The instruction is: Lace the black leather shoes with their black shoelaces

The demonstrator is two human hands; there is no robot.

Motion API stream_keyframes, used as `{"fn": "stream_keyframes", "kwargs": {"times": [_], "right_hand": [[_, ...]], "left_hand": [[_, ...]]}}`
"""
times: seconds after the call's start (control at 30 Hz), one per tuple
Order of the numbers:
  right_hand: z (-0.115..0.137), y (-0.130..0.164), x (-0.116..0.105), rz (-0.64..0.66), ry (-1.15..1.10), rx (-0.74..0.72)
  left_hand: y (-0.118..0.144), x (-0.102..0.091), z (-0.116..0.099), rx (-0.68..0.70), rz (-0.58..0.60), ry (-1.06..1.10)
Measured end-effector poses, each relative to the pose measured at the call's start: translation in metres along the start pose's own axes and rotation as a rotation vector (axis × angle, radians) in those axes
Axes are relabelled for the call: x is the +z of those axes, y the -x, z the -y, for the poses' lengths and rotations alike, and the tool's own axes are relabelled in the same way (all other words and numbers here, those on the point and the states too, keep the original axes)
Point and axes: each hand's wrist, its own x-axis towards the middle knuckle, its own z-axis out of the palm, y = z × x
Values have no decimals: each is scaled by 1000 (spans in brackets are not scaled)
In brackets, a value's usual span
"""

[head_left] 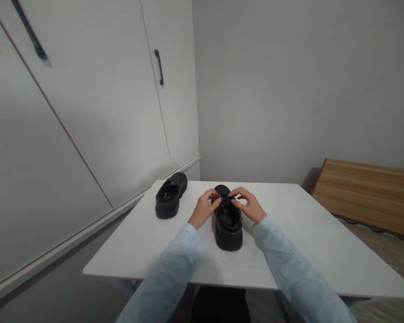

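A: At the near edge of the white table [148, 251], what is in view?

B: Two light-blue sleeves [170, 269] extend inward from the near side. Between them stands a black platform shoe [228, 226], heel end nearest, toe end pointing far.

A: State of the hands?

B: The left hand [204, 207] and the right hand [248, 204] meet over the upper of the shoe. Fingers of each are pinched together on a small black strap or lace at the shoe's top. Which part exactly is too small to tell.

A: Position of the second item?

B: A second black shoe [170, 195] rests farther back and to the left, near the far-left corner of the table, well apart from both hands.

A: Beyond the table?

B: Left: white cabinet doors with a black handle [159, 67]. Far: a plain grey wall. Right: a wooden board [366, 193], lower than the tabletop.
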Motion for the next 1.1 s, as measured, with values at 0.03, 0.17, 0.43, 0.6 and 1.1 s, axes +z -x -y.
{"fn": "stream_keyframes", "kwargs": {"times": [0.03,0.17,0.43,0.6,1.1], "right_hand": [[1,0,2,23,11,-23],[0,1,6,33,52,-60],[-2,0,8,15,97,-90],[-1,0,10,5,104,-93],[-6,-1,15,11,117,-82]], "left_hand": [[-1,0,0,-17,-15,41],[-6,-2,4,-100,-144,107],[-7,-9,10,-216,-454,-8],[0,-2,-4,-10,-219,-120],[3,7,-12,83,33,-229]]}}
